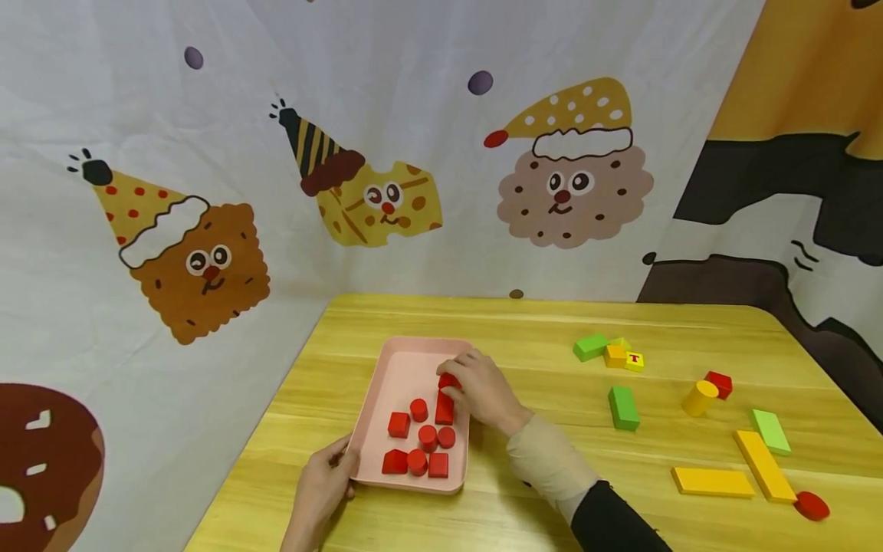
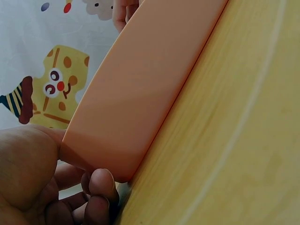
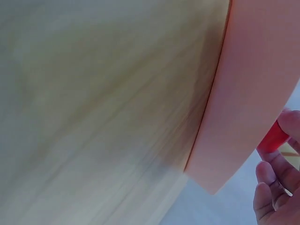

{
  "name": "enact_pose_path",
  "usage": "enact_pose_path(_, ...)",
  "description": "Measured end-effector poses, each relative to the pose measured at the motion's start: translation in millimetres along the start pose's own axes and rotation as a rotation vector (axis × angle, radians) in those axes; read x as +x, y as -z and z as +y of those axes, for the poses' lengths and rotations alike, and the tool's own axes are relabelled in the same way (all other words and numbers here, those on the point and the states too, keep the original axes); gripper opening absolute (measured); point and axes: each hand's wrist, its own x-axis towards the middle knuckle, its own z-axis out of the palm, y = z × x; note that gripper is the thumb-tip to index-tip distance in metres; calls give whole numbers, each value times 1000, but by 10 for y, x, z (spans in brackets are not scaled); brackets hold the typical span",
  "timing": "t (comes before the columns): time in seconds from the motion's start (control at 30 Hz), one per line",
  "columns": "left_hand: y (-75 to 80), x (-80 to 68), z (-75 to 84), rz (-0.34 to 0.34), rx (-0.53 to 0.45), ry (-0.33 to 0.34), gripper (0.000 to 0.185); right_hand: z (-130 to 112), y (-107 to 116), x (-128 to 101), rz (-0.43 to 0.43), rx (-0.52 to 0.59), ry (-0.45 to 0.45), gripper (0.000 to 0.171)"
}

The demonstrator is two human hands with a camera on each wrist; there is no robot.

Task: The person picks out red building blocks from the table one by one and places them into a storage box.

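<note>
A pink tray [image 1: 414, 360] lies on the table with several red blocks inside, among them a red cube [image 1: 398, 425] and a red cylinder [image 1: 418, 409]. At its near left corner, my left hand [image 1: 326, 479] grips the rim, the thumb over the edge and the fingers curled outside. Above the tray's right side, my right hand [image 1: 483, 389] pinches a small red block [image 3: 274, 137] between thumb and fingers; its exact shape is partly hidden. Just below that block, a long red block [image 1: 444, 409] lies in the tray.
On the wooden table [image 1: 552, 475], to the right, lie green blocks [image 1: 624, 408], yellow planks [image 1: 713, 482], a yellow cylinder [image 1: 700, 398], a red cube [image 1: 720, 384] and a red disc [image 1: 812, 506]. A printed curtain [image 1: 414, 77] hangs behind the table.
</note>
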Motion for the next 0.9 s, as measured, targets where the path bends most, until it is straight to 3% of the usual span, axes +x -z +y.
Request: enact_pose_path(0.9, -9, -4, 3, 0, -25, -1, 39, -212, -244, 183, -160, -17, -71, 28)
